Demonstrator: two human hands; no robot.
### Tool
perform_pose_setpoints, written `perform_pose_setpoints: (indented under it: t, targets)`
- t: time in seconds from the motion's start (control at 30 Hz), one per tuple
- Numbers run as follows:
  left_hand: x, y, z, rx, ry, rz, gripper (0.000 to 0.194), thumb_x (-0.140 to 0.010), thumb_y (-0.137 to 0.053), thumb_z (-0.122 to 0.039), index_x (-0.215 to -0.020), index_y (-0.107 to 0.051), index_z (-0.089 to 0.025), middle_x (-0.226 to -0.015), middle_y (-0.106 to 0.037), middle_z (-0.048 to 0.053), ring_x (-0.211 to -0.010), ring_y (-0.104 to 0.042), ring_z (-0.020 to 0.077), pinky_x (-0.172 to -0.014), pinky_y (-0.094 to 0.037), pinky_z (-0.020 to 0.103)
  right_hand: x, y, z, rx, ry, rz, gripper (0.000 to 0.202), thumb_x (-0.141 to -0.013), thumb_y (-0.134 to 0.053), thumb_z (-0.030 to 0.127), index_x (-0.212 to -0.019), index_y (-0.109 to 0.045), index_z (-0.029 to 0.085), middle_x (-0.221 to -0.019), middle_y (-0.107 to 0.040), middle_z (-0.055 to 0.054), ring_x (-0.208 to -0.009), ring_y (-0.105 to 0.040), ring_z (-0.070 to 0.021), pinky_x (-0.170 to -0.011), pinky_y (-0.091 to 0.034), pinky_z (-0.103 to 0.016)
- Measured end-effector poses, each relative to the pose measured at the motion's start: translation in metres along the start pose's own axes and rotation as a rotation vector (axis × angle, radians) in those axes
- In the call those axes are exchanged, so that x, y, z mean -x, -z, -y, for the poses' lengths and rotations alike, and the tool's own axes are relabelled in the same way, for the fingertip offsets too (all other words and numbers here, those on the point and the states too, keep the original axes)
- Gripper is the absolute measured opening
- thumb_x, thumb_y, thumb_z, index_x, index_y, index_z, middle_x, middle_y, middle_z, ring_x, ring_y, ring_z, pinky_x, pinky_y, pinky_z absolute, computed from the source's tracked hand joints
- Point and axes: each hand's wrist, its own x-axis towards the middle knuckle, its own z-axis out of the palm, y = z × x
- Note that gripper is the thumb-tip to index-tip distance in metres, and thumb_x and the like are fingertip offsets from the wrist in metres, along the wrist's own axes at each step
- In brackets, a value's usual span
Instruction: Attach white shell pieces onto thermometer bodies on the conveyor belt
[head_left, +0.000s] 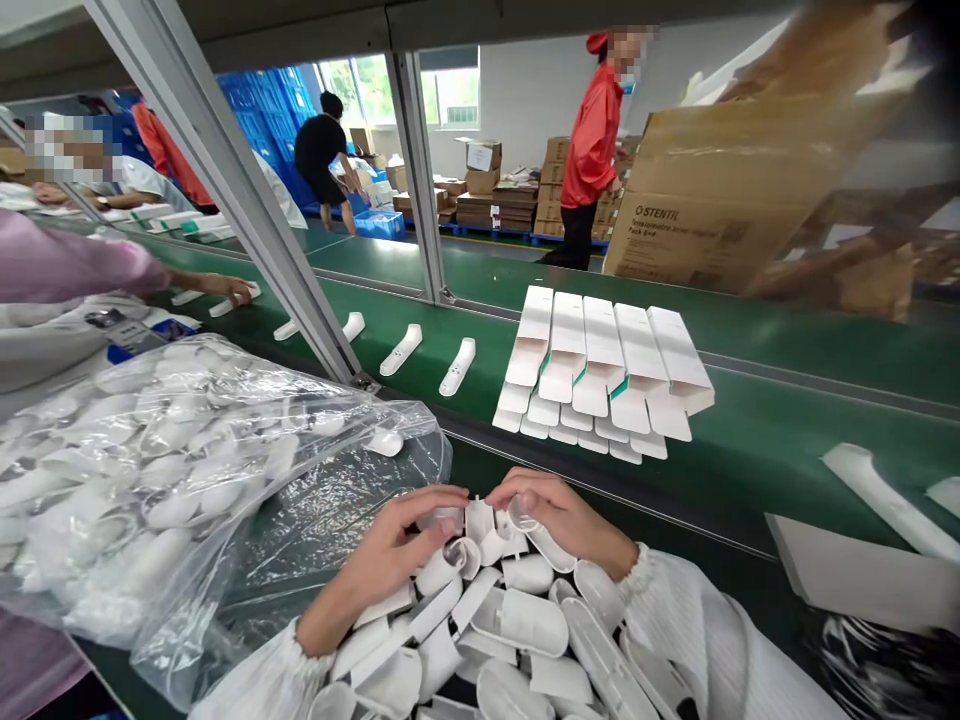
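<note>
Pink cloth covers a co-worker's arm (71, 258) far to the left of the heap of white plastic shells (517, 620), its hand (234, 288) touching a slim white part on the green conveyor belt (480, 270). Nearer, directly left of the heap, a clear plastic bag (352, 510) spreads out, its left portion bulging with more white shells. A slanted metal post (225, 190) rises beyond the bag, and past it two slim white housings (401, 350) lie apart on the belt, beyond the heap. The person's left hand (409, 525) reaches to the far left edge of the heap, thumb and fingers around a small white shell; whether it grips the shell cannot be told. Just beside it, with a narrow gap between the fingertips, the right hand (562, 510) curls over a rounded, cup-ended piece (520, 514) at the heap's far right edge, its grip equally unclear. Beyond the heap and slightly right, white cartons (600, 350) with open flaps lie in a stacked row on the belt. Well right of the heap are a long white housing (892, 500), a pale flat panel (847, 570) and a tangle of black cables (885, 660).
</note>
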Motion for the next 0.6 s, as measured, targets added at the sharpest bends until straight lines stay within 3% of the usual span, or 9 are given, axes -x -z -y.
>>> perform_pose_setpoints:
  t: [0.07, 0.13, 0.2, 0.27, 0.43, 0.5, 0.6]
  targets:
    - [-0.005, -0.003, -0.002, 0.019, -0.001, 0.025, 0.039, -0.092, -0.052, -0.051, -0.110, -0.076, -0.025, -0.129, -0.064, 0.008, -0.117, -0.060, 0.0275, -0.101, -0.049, 0.042, 0.000, 0.000, -0.003, -0.091, -0.030, -0.053, 0.063, -0.093, -0.041, 0.071, -0.104, -0.073, 0.018, -0.093, -0.068, -0.009, -0.086, -0.064, -0.0218, -0.080, -0.051, -0.036]
    - [-0.012, -0.006, -0.004, 0.013, -0.004, 0.026, 0.039, -0.092, -0.051, -0.052, -0.108, -0.076, -0.026, -0.128, -0.064, 0.007, -0.116, -0.061, 0.0276, -0.101, -0.050, 0.042, -0.001, 0.004, -0.006, -0.193, -0.093, -0.224, 0.066, -0.092, -0.039, 0.074, -0.098, -0.072, 0.017, -0.077, -0.065, -0.006, -0.068, -0.063, -0.0185, -0.065, -0.051, -0.032]
    - [-0.021, -0.008, -0.007, -0.009, -0.020, 0.005, 0.040, -0.094, -0.048, -0.052, -0.107, -0.076, -0.027, -0.125, -0.066, 0.006, -0.114, -0.062, 0.0265, -0.100, -0.050, 0.041, -0.002, 0.010, -0.007, -0.234, -0.197, -0.443, 0.067, -0.091, -0.038, 0.075, -0.093, -0.070, 0.016, -0.062, -0.058, -0.002, -0.047, -0.052, -0.0130, -0.045, -0.041, -0.026]
    - [-0.030, -0.010, -0.009, -0.052, -0.040, 0.029, 0.042, -0.095, -0.045, -0.052, -0.113, -0.074, -0.027, -0.126, -0.066, 0.006, -0.113, -0.062, 0.0255, -0.099, -0.051, 0.040, 0.000, 0.018, -0.004, -0.196, -0.302, -0.571, 0.065, -0.090, -0.039, 0.075, -0.094, -0.067, 0.016, -0.059, -0.054, 0.001, -0.037, -0.042, -0.0090, -0.036, -0.028, -0.022]
    - [-0.049, 0.001, -0.019, -0.225, -0.167, 0.315, 0.039, -0.095, -0.048, -0.050, -0.119, -0.071, -0.030, -0.136, -0.059, 0.002, -0.129, -0.052, 0.0249, -0.109, -0.042, 0.040, 0.024, 0.040, 0.008, -0.005, -0.432, -0.471, 0.046, -0.084, -0.064, 0.060, -0.109, -0.060, 0.022, -0.073, -0.058, 0.003, -0.039, -0.039, -0.0066, -0.038, -0.029, -0.022]
    - [-0.060, 0.014, -0.028, -0.252, -0.188, 0.286, 0.040, -0.095, -0.048, -0.052, -0.120, -0.071, -0.031, -0.135, -0.060, 0.001, -0.127, -0.053, 0.0242, -0.110, -0.042, 0.040, 0.041, 0.047, 0.010, 0.057, -0.471, -0.453, 0.045, -0.084, -0.065, 0.057, -0.114, -0.058, 0.024, -0.071, -0.057, 0.004, -0.042, -0.042, -0.0084, -0.041, -0.033, -0.023]
    - [-0.084, 0.033, -0.050, -0.228, -0.185, 0.083, 0.046, -0.093, -0.049, -0.058, -0.118, -0.071, -0.027, -0.127, -0.065, 0.003, -0.116, -0.060, 0.0244, -0.103, -0.047, 0.038, 0.064, 0.053, 0.012, 0.286, -0.543, -0.445, 0.039, -0.088, -0.061, 0.052, -0.115, -0.061, 0.023, -0.065, -0.056, 0.004, -0.046, -0.049, -0.0127, -0.048, -0.042, -0.027]
